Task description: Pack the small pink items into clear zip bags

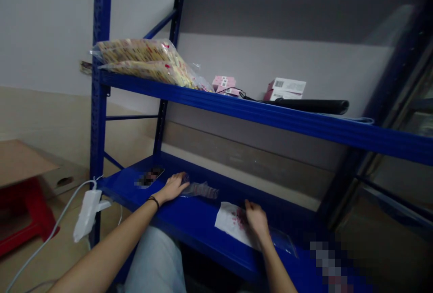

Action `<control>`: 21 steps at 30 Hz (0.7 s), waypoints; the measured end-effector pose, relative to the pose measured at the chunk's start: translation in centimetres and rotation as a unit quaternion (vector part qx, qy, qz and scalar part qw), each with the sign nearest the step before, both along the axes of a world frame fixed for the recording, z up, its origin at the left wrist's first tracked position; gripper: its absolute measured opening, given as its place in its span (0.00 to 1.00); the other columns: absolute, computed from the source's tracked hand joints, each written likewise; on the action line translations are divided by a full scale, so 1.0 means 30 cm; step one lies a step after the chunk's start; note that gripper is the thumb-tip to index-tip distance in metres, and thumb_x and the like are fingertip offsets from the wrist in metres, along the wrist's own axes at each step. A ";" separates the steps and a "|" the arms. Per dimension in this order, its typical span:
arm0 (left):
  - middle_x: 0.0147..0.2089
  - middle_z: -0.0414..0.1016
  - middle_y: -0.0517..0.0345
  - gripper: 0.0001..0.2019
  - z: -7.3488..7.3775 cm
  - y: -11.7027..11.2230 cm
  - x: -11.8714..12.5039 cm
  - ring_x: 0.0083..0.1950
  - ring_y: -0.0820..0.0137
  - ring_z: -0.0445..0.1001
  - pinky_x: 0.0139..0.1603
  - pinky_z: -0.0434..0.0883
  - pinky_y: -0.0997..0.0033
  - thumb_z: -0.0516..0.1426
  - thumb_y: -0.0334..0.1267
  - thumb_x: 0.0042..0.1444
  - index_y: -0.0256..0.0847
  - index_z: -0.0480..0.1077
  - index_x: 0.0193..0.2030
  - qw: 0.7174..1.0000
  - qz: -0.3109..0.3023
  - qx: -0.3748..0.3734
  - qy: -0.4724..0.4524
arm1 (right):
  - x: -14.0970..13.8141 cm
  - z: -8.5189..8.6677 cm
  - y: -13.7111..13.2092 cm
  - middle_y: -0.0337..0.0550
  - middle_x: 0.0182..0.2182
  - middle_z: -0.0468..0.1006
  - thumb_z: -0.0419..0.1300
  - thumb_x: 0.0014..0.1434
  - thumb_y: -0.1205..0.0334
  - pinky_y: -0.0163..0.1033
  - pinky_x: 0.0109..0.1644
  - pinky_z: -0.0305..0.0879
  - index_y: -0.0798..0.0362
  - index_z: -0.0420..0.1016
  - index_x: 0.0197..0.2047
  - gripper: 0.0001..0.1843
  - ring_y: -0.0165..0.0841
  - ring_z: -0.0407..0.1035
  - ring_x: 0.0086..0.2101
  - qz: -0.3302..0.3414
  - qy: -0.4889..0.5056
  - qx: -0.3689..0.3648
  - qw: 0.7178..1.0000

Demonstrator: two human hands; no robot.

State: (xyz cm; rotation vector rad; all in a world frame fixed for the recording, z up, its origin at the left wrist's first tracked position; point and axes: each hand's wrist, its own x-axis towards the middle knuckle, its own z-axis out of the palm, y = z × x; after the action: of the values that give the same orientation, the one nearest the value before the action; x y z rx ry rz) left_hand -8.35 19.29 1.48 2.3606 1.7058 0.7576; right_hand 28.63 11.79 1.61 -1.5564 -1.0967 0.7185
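Note:
My left hand (173, 187) rests on the lower blue shelf (189, 216), fingers curled on the end of a crumpled clear plastic bag (202, 189). My right hand (256, 220) lies further right on the same shelf, fingers pressed down on a flat white packet with a pink print (232, 222) that sits in a clear sleeve. A black band circles my left wrist. A blurred flat item (149, 177) lies just left of my left hand.
The upper blue shelf (304, 123) carries clear bags of yellow packets (145, 60), small pink boxes (223, 83), a white-and-pink box (286, 89) and a long black object (311, 105). A white charger with cable (88, 211) hangs at the rack's left post. Left on the floor: cardboard (20, 162) on a red stool (30, 220).

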 end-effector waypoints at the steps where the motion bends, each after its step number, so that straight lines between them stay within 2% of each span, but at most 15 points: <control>1: 0.67 0.64 0.38 0.30 -0.017 0.014 0.017 0.67 0.53 0.62 0.64 0.58 0.55 0.46 0.51 0.66 0.35 0.54 0.69 1.000 -0.002 -0.006 0.003 | -0.015 -0.009 -0.009 0.41 0.21 0.73 0.59 0.59 0.54 0.36 0.28 0.60 0.51 0.70 0.24 0.15 0.34 0.69 0.24 -0.001 -0.089 -0.003 0.996; 2: 0.68 0.62 0.38 0.31 -0.034 0.023 0.032 0.68 0.54 0.61 0.65 0.57 0.56 0.45 0.52 0.66 0.34 0.53 0.70 1.000 -0.009 -0.014 0.008 | -0.029 -0.018 -0.019 0.45 0.25 0.76 0.56 0.62 0.53 0.37 0.32 0.62 0.51 0.73 0.28 0.15 0.36 0.72 0.28 0.002 -0.196 -0.007 0.981; 3: 0.69 0.60 0.37 0.33 -0.052 0.029 0.043 0.70 0.54 0.59 0.66 0.56 0.57 0.45 0.53 0.66 0.33 0.52 0.70 0.999 -0.017 -0.024 0.015 | -0.043 -0.026 -0.030 0.47 0.30 0.79 0.53 0.64 0.52 0.38 0.36 0.63 0.51 0.74 0.32 0.16 0.38 0.74 0.32 0.006 -0.308 -0.011 0.951; 5: 0.71 0.57 0.36 0.37 -0.085 0.033 0.054 0.71 0.53 0.56 0.67 0.54 0.56 0.46 0.58 0.64 0.32 0.53 0.70 0.998 -0.037 -0.046 0.035 | -0.070 -0.039 -0.047 0.51 0.37 0.80 0.47 0.68 0.53 0.40 0.41 0.65 0.52 0.76 0.38 0.19 0.40 0.75 0.39 0.024 -0.484 -0.012 0.874; 6: 0.71 0.57 0.35 0.38 -0.099 0.032 0.054 0.72 0.51 0.55 0.68 0.53 0.55 0.46 0.60 0.62 0.32 0.55 0.69 0.996 -0.046 -0.057 0.046 | -0.082 -0.045 -0.053 0.52 0.39 0.80 0.45 0.69 0.55 0.40 0.44 0.65 0.53 0.76 0.39 0.20 0.40 0.75 0.41 0.033 -0.526 -0.008 0.850; 8: 0.71 0.56 0.36 0.40 -0.120 0.030 0.051 0.73 0.50 0.51 0.69 0.50 0.52 0.46 0.64 0.61 0.33 0.58 0.68 0.993 -0.057 -0.074 0.067 | -0.100 -0.054 -0.058 0.53 0.40 0.79 0.45 0.69 0.58 0.40 0.47 0.64 0.55 0.77 0.40 0.20 0.40 0.73 0.44 0.040 -0.563 0.003 0.825; 11: 0.73 0.51 0.37 0.41 -0.132 0.029 0.046 0.74 0.50 0.47 0.70 0.46 0.49 0.43 0.65 0.61 0.34 0.58 0.69 0.991 -0.063 -0.083 0.087 | -0.110 -0.062 -0.058 0.53 0.41 0.78 0.46 0.69 0.60 0.40 0.50 0.62 0.56 0.77 0.41 0.18 0.40 0.71 0.45 0.040 -0.574 0.008 0.818; 15: 0.74 0.48 0.40 0.41 -0.127 0.025 0.048 0.75 0.51 0.44 0.70 0.45 0.48 0.42 0.65 0.62 0.36 0.55 0.71 0.988 -0.066 -0.086 0.105 | -0.114 -0.066 -0.064 0.54 0.43 0.77 0.47 0.68 0.62 0.41 0.52 0.61 0.58 0.77 0.44 0.17 0.40 0.70 0.46 0.036 -0.559 0.005 0.829; 21: 0.74 0.45 0.36 0.46 -0.105 0.014 0.055 0.75 0.48 0.41 0.71 0.44 0.47 0.42 0.67 0.60 0.29 0.51 0.72 0.987 -0.059 -0.087 0.119 | -0.119 -0.039 -0.087 0.54 0.42 0.76 0.46 0.70 0.59 0.43 0.53 0.59 0.56 0.76 0.43 0.18 0.42 0.68 0.47 0.034 -0.530 0.044 0.846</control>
State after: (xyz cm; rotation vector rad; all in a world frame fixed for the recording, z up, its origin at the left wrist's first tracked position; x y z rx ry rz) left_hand -6.70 19.71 -1.68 2.4829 1.6199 0.3031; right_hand 25.08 9.19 0.44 -1.8566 -1.9397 -0.2568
